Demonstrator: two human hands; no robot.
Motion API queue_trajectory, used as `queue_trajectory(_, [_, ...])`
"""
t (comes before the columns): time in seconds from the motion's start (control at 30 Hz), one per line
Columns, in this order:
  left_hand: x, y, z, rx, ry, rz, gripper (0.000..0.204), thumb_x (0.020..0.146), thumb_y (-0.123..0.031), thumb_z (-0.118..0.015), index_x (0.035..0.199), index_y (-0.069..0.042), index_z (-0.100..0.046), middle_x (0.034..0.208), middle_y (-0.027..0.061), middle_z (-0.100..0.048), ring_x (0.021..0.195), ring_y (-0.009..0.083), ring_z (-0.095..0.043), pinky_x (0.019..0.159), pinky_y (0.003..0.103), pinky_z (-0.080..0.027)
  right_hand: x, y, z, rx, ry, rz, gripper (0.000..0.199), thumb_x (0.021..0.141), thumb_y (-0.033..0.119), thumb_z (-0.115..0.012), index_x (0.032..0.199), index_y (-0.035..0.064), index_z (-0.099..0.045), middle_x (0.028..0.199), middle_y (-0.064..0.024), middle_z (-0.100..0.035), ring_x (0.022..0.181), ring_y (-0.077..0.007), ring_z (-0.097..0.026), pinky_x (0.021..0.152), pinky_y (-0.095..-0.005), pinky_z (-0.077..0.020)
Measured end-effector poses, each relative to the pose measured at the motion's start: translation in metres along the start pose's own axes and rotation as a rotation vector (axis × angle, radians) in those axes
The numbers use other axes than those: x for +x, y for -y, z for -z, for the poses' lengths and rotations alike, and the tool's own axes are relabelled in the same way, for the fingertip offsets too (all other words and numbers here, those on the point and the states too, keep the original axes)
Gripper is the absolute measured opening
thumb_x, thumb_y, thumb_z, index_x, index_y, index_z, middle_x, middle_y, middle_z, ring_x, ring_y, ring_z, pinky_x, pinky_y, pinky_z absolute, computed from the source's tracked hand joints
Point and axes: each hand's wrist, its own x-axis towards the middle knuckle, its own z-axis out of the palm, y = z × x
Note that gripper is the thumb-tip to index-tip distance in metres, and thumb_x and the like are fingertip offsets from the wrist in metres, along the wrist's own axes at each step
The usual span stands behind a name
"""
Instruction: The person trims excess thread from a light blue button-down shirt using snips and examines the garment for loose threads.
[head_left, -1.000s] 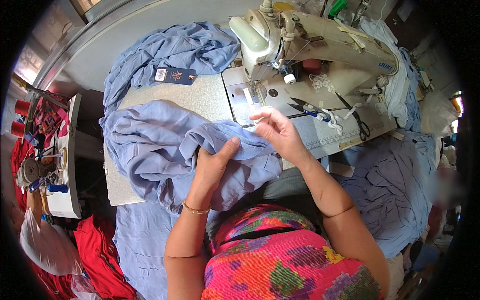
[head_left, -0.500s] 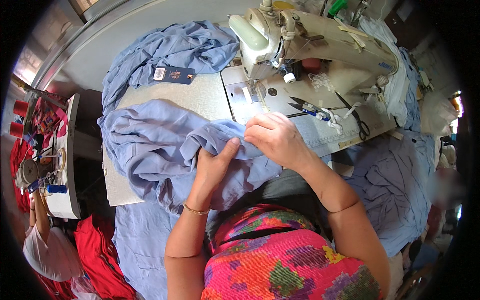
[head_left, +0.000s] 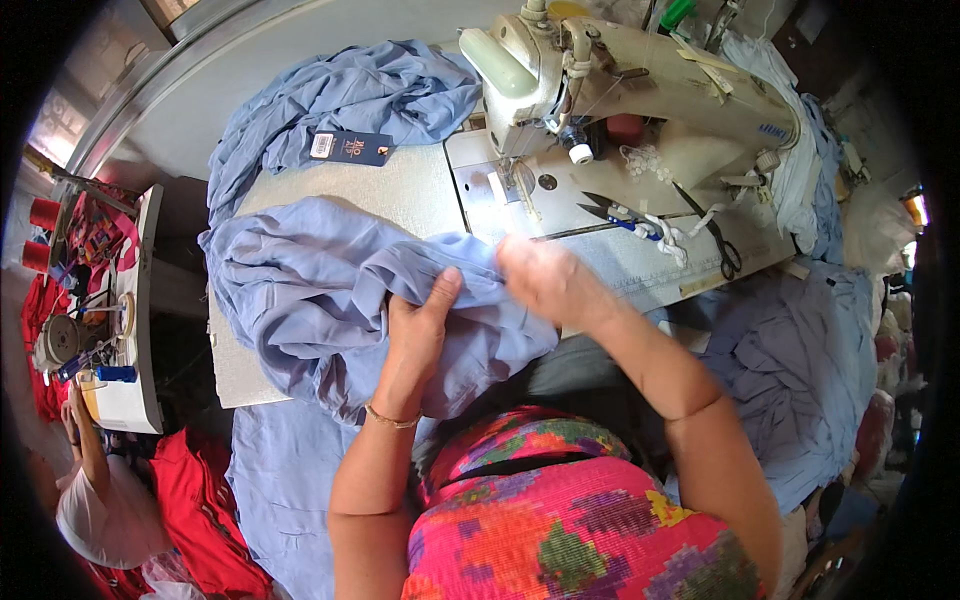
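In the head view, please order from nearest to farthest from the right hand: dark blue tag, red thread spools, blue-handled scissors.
From the right hand:
1. Blue-handled scissors, up and right.
2. Dark blue tag, upper left.
3. Red thread spools, far left.

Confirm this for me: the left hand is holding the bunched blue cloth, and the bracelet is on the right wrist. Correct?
Not quite: the bracelet is on the left wrist, as the head view shows. The left hand is holding the bunched blue cloth.
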Motion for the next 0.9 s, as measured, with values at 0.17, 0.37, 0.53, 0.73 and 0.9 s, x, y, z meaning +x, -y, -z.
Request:
queue_trajectory(0.17, [0.003, -0.002, 0.008, -0.106, -0.024, -0.016, 0.034, 0.085, -0.012, -0.062, 0.111, 0.004, -0.048, 0.104, 0.0094, -0.058, 0.094, 0.0177, -0.057, 0.085, 0.031, -0.046, -0.008, -0.028, 0.037, -0.020, -0.084, -0.431, 0.013, 0.085, 0.013, -0.051, 0.082, 0.0001, -0.050, 0.079, -0.0157, -0.056, 0.074, -0.0327, -0.057, 0.064, -0.0388, -0.0452])
queue_trajectory(0.37, [0.004, -0.008, -0.002, -0.090, 0.003, 0.031, 0.023, 0.087, -0.017, -0.060, 0.101, 0.002, -0.057, 0.093, 0.0036, -0.060, 0.084, 0.0105, -0.055, 0.077, 0.025, -0.044, 0.008, 0.038, 0.009, -0.038, -0.037, -0.004, 0.051, 0.065, 0.028, -0.075, 0.105, 0.0084, -0.050, 0.100, -0.0102, -0.052, 0.095, -0.0289, -0.051, 0.085, -0.0413, -0.0387])
queue_trajectory(0.53, [0.003, -0.011, 0.005, -0.102, 0.005, 0.070, 0.015, 0.089, -0.017, -0.057, 0.092, -0.002, -0.059, 0.088, 0.0008, -0.059, 0.079, 0.0065, -0.053, 0.072, 0.023, -0.043, 0.012, 0.055, -0.024, -0.088, -0.083, -0.150, 0.057, 0.062, 0.012, -0.072, 0.110, 0.0078, -0.041, 0.101, -0.0105, -0.049, 0.097, -0.0290, -0.050, 0.083, -0.0407, -0.0385])
queue_trajectory(0.73, [0.003, -0.020, -0.002, -0.210, 0.027, 0.084, 0.016, 0.088, -0.018, -0.059, 0.094, -0.003, -0.058, 0.089, 0.0023, -0.060, 0.080, 0.0081, -0.054, 0.074, 0.023, -0.043, 0.013, 0.036, -0.022, 0.322, -0.224, -0.349, 0.025, 0.073, 0.005, -0.063, 0.096, 0.0034, -0.053, 0.088, -0.0113, -0.055, 0.084, -0.0243, -0.055, 0.075, -0.0322, -0.0434])
queue_trajectory(0.9, [0.005, -0.019, 0.002, -0.006, 0.176, -0.023, 0.021, 0.085, -0.013, -0.061, 0.102, -0.002, -0.055, 0.094, 0.0035, -0.061, 0.086, 0.0113, -0.056, 0.080, 0.027, -0.044, 0.013, 0.020, -0.022, 0.983, -0.220, -0.632, 0.012, 0.089, 0.010, -0.055, 0.095, 0.0008, -0.060, 0.083, 0.0007, -0.058, 0.078, -0.0052, -0.050, 0.072, -0.0218, -0.0426])
